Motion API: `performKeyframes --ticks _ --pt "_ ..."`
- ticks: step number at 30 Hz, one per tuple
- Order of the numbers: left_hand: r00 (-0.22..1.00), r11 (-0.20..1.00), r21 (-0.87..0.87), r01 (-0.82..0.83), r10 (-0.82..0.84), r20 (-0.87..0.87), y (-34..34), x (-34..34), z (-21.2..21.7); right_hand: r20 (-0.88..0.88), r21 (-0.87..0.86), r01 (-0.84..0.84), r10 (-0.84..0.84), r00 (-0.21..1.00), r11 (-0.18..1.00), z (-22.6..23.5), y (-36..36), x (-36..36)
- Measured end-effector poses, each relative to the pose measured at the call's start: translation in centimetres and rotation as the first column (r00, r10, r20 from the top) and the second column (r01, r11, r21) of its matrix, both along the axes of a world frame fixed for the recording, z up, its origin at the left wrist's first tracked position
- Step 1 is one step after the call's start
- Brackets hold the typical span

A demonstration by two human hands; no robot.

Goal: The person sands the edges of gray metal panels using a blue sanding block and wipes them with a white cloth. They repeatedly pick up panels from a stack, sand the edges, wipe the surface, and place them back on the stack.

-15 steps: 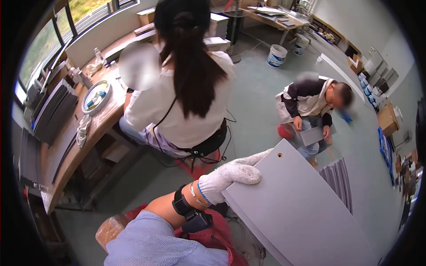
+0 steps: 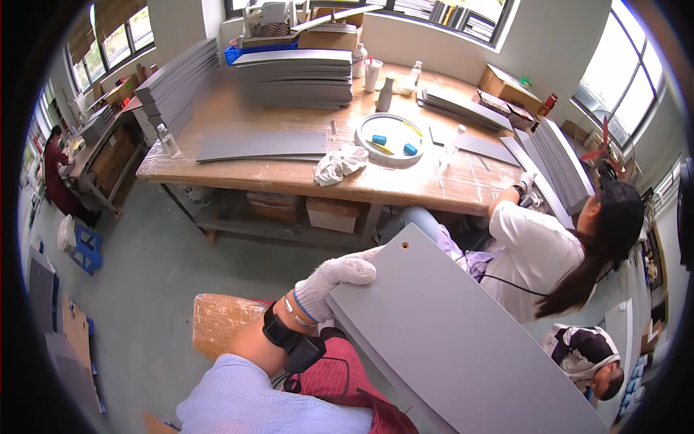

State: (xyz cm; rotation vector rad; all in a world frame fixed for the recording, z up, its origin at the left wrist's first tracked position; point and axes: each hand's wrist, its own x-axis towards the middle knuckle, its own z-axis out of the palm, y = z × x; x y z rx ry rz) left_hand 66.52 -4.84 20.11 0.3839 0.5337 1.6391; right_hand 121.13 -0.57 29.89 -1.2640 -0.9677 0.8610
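My left hand [image 2: 336, 281], in a white knit glove, is closed on the near left corner of a large flat grey panel [image 2: 463, 340]. The thumb lies along its top face, and the fingers are hidden under it. A small brass-rimmed hole shows near that panel's far corner. Beneath the upper panel, the edge of at least one more grey panel [image 2: 390, 372] shows, so I hold a thin stack. It slants away from my hand to the lower right, over my dark red clothing. My right hand is not in view.
Ahead, a wooden workbench [image 2: 238, 172] carries stacks of grey panels [image 2: 293, 76], bottles, a white cloth [image 2: 340, 165] and a round basin [image 2: 359, 137]. A person in white [image 2: 538, 257] sits at its right; another person [image 2: 585, 351] is low at right. A blue stool [image 2: 87, 249] stands left.
My view has swung left, from the seated person's back to the workbench. The grey panels have come round with my left hand, which keeps its hold on them.
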Motion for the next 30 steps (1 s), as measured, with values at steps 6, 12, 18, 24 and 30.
performKeyframes --ticks 6,12,18,24,30 --pt "0.856 0.878 -0.045 -0.477 0.475 0.205 -7.4 -16.8 -3.3 -0.062 0.010 -0.223 0.223 0.973 0.975 -1.2 12.2 -20.7" --pt "0.692 0.692 -0.063 -0.719 0.721 0.029 -12.1 -28.1 -4.7 -0.167 0.103 -0.757 0.761 0.627 0.646 -6.3 26.8 -38.0" --pt "0.386 0.379 -0.095 -0.921 0.918 -0.085 -13.0 -38.9 -3.9 -0.300 0.020 -0.876 0.838 0.455 0.483 -6.4 31.8 -61.0" --pt "0.251 0.249 -0.039 -0.968 0.943 -0.219 -11.4 -52.1 -0.8 -0.452 0.026 -0.945 0.847 0.281 0.327 -6.6 36.9 -81.7" --pt "0.258 0.276 -0.008 -0.961 0.887 -0.383 -11.5 -69.2 2.5 -0.439 0.024 -0.978 0.882 0.174 0.205 -5.2 39.2 -100.8"
